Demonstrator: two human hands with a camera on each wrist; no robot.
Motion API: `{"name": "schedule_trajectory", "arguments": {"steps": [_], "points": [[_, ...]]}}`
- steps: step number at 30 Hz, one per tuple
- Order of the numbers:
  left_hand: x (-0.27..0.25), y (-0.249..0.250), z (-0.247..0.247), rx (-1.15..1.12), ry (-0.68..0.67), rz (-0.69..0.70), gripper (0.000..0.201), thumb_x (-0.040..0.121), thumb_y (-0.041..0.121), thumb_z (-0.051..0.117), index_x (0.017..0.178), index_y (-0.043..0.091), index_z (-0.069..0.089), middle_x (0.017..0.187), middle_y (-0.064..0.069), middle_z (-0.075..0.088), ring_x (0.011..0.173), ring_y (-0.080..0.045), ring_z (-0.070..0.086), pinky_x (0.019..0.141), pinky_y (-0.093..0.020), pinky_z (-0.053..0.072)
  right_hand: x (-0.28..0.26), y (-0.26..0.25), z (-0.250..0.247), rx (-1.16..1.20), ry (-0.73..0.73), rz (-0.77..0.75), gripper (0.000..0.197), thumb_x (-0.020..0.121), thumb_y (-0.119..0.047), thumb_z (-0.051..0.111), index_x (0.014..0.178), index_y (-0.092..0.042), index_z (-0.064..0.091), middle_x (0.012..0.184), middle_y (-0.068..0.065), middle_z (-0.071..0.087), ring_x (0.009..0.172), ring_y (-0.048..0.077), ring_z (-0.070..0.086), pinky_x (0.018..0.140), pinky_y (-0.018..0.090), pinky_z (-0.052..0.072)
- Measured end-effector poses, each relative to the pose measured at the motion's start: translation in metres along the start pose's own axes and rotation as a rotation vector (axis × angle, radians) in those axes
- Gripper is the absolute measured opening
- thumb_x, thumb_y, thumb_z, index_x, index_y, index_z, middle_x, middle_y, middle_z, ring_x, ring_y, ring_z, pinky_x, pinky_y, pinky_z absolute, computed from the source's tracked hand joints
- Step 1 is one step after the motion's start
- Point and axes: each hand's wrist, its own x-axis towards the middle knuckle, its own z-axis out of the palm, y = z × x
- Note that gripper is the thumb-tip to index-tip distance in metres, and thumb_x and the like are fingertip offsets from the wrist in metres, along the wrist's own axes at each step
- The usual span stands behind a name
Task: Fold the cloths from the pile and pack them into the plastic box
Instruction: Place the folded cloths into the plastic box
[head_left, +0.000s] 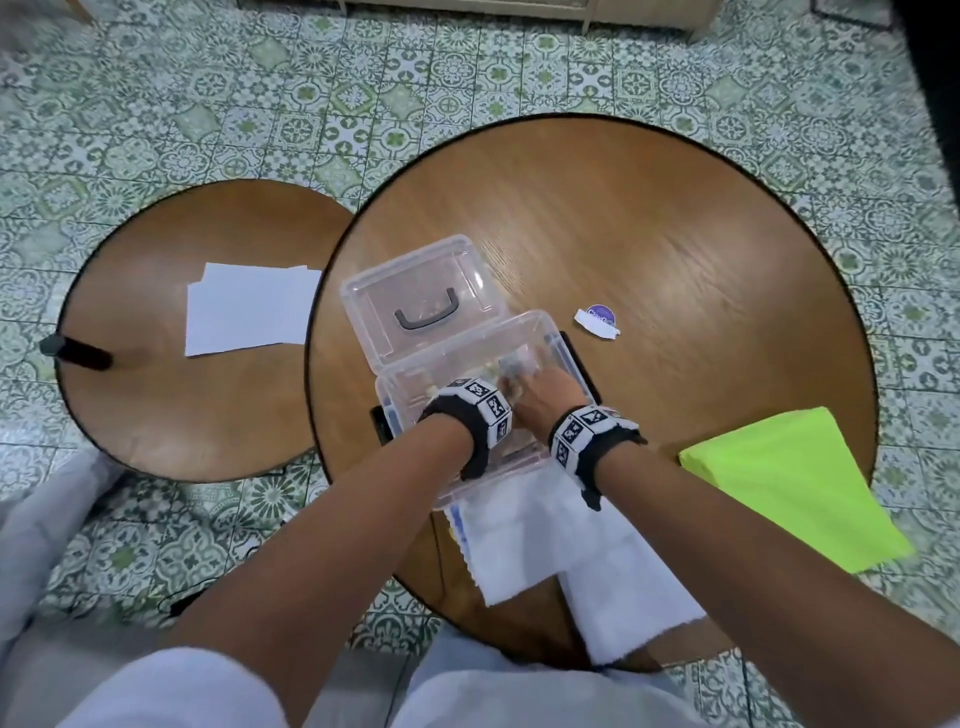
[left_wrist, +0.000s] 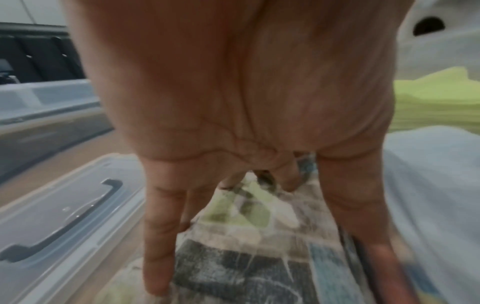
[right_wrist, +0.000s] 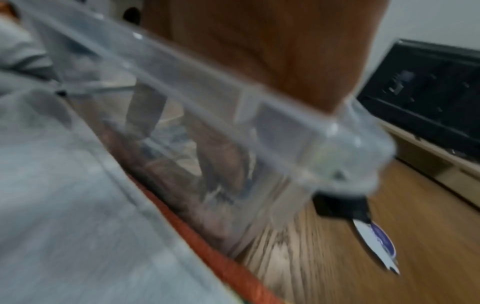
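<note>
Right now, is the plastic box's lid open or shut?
Open. The lid is swung back flat on the table behind the plastic box, handle showing, and both hands reach inside onto a patterned cloth.

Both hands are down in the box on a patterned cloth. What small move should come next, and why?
Probably lift both hands out and reach for the white cloth. The left hand presses straight fingers on the patterned cloth already lying in the box.

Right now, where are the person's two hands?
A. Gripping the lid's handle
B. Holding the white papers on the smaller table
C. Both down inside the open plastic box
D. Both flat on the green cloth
C: the left hand and right hand reach into the plastic box, pressing a patterned cloth.
</note>
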Motion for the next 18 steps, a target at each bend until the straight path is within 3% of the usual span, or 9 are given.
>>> {"name": "schedule_trajectory", "arguments": {"steps": [1, 3, 5, 7, 8, 11, 14, 16, 18], "points": [[-0.002, 0.004, -0.003, 0.061, -0.029, -0.023, 0.073, 0.073, 0.025, 0.08, 0.138, 0.024, 0.046, 0.145, 0.0, 0.04, 0.112, -0.032, 0.055, 0.086, -0.041, 0.051, -0.001, -0.001, -0.001, 0.061, -0.052, -0.007, 0.033, 0.099, -0.03, 0.046, 0.128, -0.021, 0.059, 0.133, 0.004, 0.058, 0.118, 0.026, 0.057, 0.117, 0.059, 0.016], [-0.012, 0.003, -0.012, 0.091, -0.059, -0.013, 0.072, 0.076, 0.015, 0.076, 0.14, 0.02, 0.043, 0.138, -0.007, 0.043, 0.118, -0.037, 0.053, 0.09, -0.045, 0.051, -0.006, 0.0, -0.009, 0.205, -0.16, -0.017, 0.033, 0.101, -0.016, 0.041, 0.13, -0.014, 0.057, 0.133, 0.005, 0.06, 0.119, 0.027, 0.058, 0.106, 0.046, 0.042], [-0.001, -0.008, -0.01, 0.039, -0.083, 0.002, 0.087, 0.055, 0.022, 0.084, 0.133, 0.029, 0.046, 0.125, -0.004, 0.052, 0.112, -0.037, 0.058, 0.078, -0.041, 0.052, -0.011, 0.004, -0.019, 0.479, -0.173, 0.019, 0.029, 0.1, -0.016, 0.044, 0.122, -0.01, 0.061, 0.125, 0.01, 0.064, 0.113, 0.03, 0.061, 0.089, 0.037, 0.051], [0.025, -0.019, 0.004, 0.027, -0.003, 0.017, 0.093, 0.043, 0.047, 0.082, 0.129, 0.031, 0.052, 0.115, 0.003, 0.061, 0.099, -0.03, 0.064, 0.076, -0.042, 0.055, -0.024, 0.016, -0.024, 0.689, -0.006, 0.074, 0.023, 0.096, -0.018, 0.049, 0.111, -0.013, 0.066, 0.111, 0.009, 0.068, 0.105, 0.029, 0.063, 0.085, 0.039, 0.054], [0.026, -0.019, 0.003, -0.03, 0.024, 0.041, 0.087, 0.055, 0.053, 0.079, 0.134, 0.03, 0.052, 0.12, 0.002, 0.062, 0.102, -0.028, 0.064, 0.085, -0.04, 0.054, -0.035, 0.024, -0.023, 0.773, 0.111, 0.098, 0.023, 0.095, -0.016, 0.05, 0.109, -0.016, 0.068, 0.107, 0.006, 0.069, 0.101, 0.025, 0.064, 0.083, 0.038, 0.054], [-0.022, -0.008, -0.024, -0.235, 0.17, 0.108, 0.045, 0.092, 0.035, 0.057, 0.136, 0.027, 0.054, 0.136, -0.002, 0.056, 0.122, -0.026, 0.053, 0.103, -0.033, 0.038, -0.079, 0.047, -0.005, 1.161, 0.461, 0.229, 0.032, 0.087, -0.005, 0.048, 0.106, -0.018, 0.071, 0.098, -0.005, 0.07, 0.09, 0.015, 0.062, 0.079, 0.027, 0.05], [-0.06, -0.003, -0.026, -0.454, 0.45, 0.111, 0.026, 0.095, 0.029, 0.053, 0.119, 0.025, 0.064, 0.112, 0.002, 0.065, 0.1, -0.019, 0.059, 0.092, -0.031, 0.045, -0.118, 0.064, 0.04, 1.369, 0.775, 0.422, 0.029, 0.077, -0.016, 0.044, 0.09, -0.024, 0.069, 0.087, -0.007, 0.066, 0.081, 0.015, 0.061, 0.075, 0.03, 0.05], [-0.088, 0.008, -0.012, -0.592, 0.601, 0.139, 0.017, 0.095, 0.024, 0.054, 0.108, 0.022, 0.066, 0.094, 0.005, 0.063, 0.084, -0.015, 0.056, 0.077, -0.027, 0.043, -0.135, 0.064, 0.08, 1.401, 0.728, 0.552, 0.028, 0.076, -0.021, 0.042, 0.088, -0.026, 0.066, 0.083, -0.003, 0.067, 0.079, 0.019, 0.062, 0.077, 0.039, 0.053], [-0.117, 0.026, 0.005, -0.712, 0.676, 0.187, 0.013, 0.095, 0.023, 0.055, 0.101, 0.021, 0.066, 0.086, 0.006, 0.064, 0.074, -0.012, 0.055, 0.066, -0.026, 0.039, -0.146, 0.06, 0.108, 1.318, 0.486, 0.622, 0.02, 0.081, -0.024, 0.048, 0.086, -0.018, 0.066, 0.085, 0.009, 0.071, 0.082, 0.03, 0.066, 0.077, 0.043, 0.054]]}}
